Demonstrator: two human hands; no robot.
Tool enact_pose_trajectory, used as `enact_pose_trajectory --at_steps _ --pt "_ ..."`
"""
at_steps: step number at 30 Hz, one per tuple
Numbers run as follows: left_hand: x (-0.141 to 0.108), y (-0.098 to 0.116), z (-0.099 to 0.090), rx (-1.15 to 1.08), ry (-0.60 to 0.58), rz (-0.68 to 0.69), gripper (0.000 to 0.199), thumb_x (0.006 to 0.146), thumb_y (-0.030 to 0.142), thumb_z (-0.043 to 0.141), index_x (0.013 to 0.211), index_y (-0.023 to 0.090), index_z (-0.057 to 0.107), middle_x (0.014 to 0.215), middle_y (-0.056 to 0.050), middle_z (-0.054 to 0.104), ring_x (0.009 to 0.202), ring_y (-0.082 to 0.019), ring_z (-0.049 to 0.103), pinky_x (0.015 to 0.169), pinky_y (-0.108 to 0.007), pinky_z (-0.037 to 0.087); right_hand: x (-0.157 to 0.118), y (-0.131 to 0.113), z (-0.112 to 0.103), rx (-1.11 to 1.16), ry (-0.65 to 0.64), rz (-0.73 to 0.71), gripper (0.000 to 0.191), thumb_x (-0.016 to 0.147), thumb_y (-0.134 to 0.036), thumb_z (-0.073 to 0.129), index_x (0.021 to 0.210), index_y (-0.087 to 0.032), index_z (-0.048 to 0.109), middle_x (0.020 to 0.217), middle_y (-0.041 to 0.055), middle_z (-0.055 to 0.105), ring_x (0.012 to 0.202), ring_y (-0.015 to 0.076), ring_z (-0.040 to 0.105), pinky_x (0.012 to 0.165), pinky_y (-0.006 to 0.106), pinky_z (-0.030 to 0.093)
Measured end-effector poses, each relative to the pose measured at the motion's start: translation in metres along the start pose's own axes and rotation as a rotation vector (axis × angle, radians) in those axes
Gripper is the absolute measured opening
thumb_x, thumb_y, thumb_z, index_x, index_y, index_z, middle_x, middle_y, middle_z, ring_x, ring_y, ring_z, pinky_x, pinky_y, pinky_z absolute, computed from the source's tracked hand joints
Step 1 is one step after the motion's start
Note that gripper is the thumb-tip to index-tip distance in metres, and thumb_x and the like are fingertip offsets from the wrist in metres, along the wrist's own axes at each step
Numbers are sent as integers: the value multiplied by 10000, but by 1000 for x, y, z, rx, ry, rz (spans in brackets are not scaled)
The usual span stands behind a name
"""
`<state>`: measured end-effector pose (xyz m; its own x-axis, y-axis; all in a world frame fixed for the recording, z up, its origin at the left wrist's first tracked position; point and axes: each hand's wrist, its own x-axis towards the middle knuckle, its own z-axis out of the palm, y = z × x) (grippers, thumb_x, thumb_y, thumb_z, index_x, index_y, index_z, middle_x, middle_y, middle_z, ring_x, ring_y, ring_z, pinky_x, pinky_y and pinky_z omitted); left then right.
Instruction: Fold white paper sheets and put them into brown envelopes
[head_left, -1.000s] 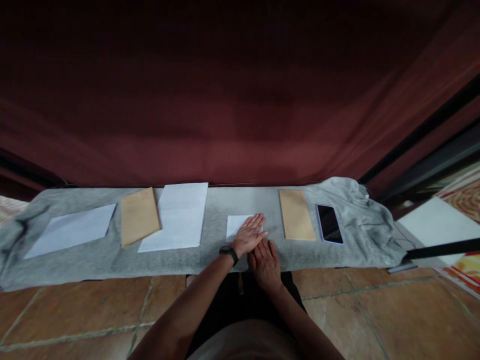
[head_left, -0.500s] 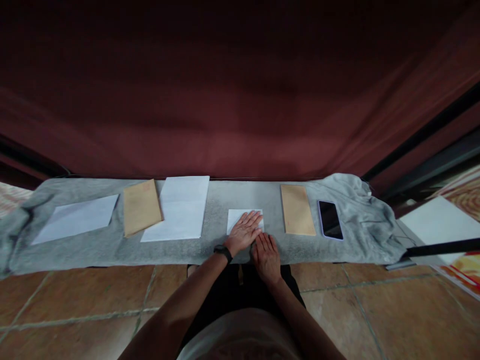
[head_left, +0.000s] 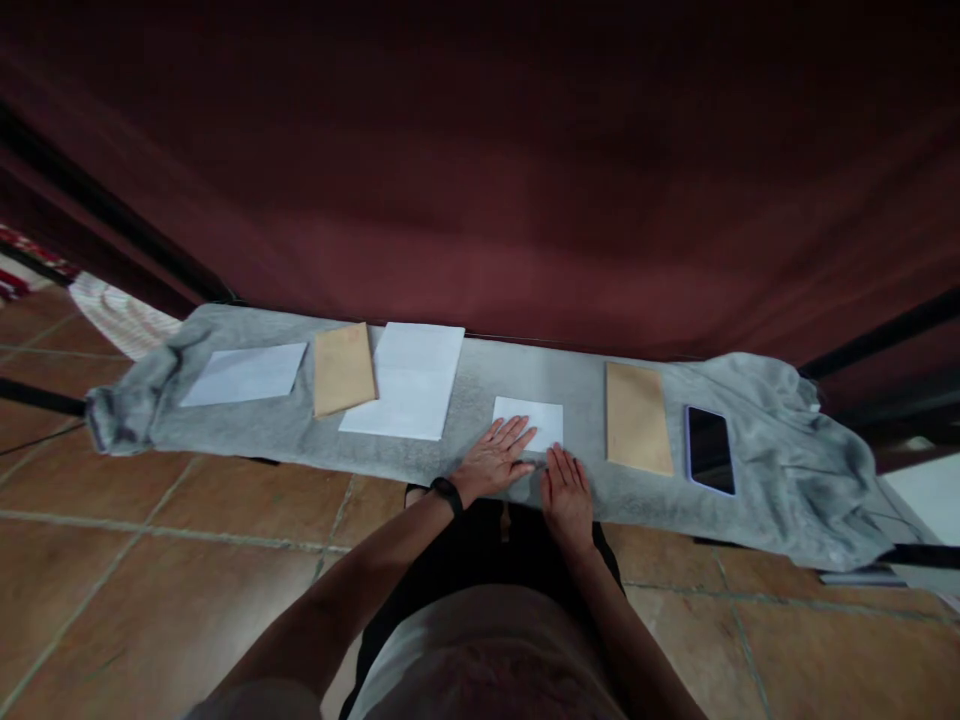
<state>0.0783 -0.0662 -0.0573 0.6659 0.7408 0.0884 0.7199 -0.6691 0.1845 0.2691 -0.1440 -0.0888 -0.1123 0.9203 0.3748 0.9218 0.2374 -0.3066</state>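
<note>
A small white sheet of paper (head_left: 546,420), perhaps folded, lies flat on the grey cloth in front of me. My left hand (head_left: 495,460), with a dark band on its wrist, rests on the paper's left part, palm down and fingers spread. Just at the paper's lower right corner lies my right hand (head_left: 568,497), flat with its fingers stretched out. Neither hand grips anything. To the left are large white sheets (head_left: 416,385), overlapped by a brown envelope (head_left: 343,370). A second brown envelope (head_left: 637,418) lies right of my hands.
Farther left is another white sheet (head_left: 244,374). A phone (head_left: 709,450) with a dark screen lies at the right, beside bunched grey cloth (head_left: 810,450). The cloth covers a long narrow surface. Behind it hangs a dark red curtain (head_left: 525,240); below is a tiled floor (head_left: 225,510).
The view has turned, so the things appear shifted to the right and tilted. My left hand has slid toward the paper's left side, baring its right part. My right hand stays near the lower right corner.
</note>
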Motion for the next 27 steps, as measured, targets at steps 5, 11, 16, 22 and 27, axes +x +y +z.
enact_pose_trajectory --at_steps 5,11,16,22,27 --pt "-6 0 2 63 14 2 680 1018 577 402 1577 197 320 1664 -129 274 1549 -254 221 1260 -468 153 25 8 3 105 -15 -23 493 1064 -276 302 1482 -85 479 1513 181 513 1437 263 435 1173 501 354" --pt "-4 0 9 86 49 12 681 1004 557 461 1534 135 395 1624 -164 351 1535 -262 266 1257 -470 179 59 4 16 99 -112 -215 490 1060 -241 301 1502 -101 461 1549 164 473 1479 250 375 1194 478 337" --pt "-4 0 11 80 31 8 673 1008 532 462 1541 129 381 1635 -155 333 1542 -257 245 1264 -471 156 63 6 28 -33 -117 -126 525 1070 -310 315 1537 -87 402 1584 186 410 1487 297 351 1189 519 303" --pt "-10 -2 6 5 41 -77 676 1026 545 399 1564 141 336 1654 -151 289 1550 -252 220 1264 -459 165 64 23 29 -109 -69 -8 587 1067 -380 330 1555 -55 357 1585 203 398 1471 309 371 1195 505 278" --pt "-21 -7 6 -87 106 -283 674 1002 460 471 1535 62 365 1623 -203 337 1532 -288 270 1251 -466 234 61 32 25 -118 -28 34 595 1059 -376 347 1561 -56 345 1569 202 427 1463 313 382 1186 509 288"
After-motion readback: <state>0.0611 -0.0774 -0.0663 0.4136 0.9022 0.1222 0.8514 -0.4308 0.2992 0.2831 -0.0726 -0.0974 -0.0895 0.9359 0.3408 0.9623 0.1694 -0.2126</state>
